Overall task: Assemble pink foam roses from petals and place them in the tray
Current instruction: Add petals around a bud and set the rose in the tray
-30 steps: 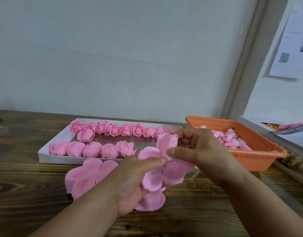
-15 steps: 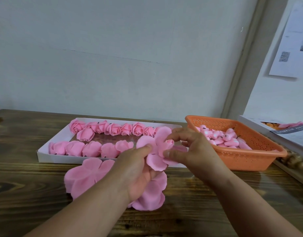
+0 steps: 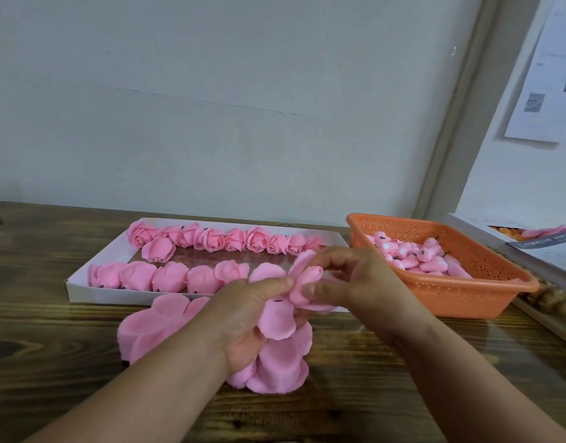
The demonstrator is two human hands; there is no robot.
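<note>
Wrapping in progress: left hand (image 3: 243,318) grip clamps the petal sheet (image 3: 277,321), right hand (image 3: 355,282) grip pinches the bud core (image 3: 310,274) into it; petals that were spread flat a second ago are now folded up round the bud, so this rose is roughly half formed, just above the counter (image 3: 51,346) edge of the tray. White tray (image 3: 93,290) holds two rows of finished roses (image 3: 211,239), orange basket (image 3: 467,292) holds bud cores (image 3: 412,254), spare petal sheets (image 3: 147,334) lie on the counter under the left wrist.
</note>
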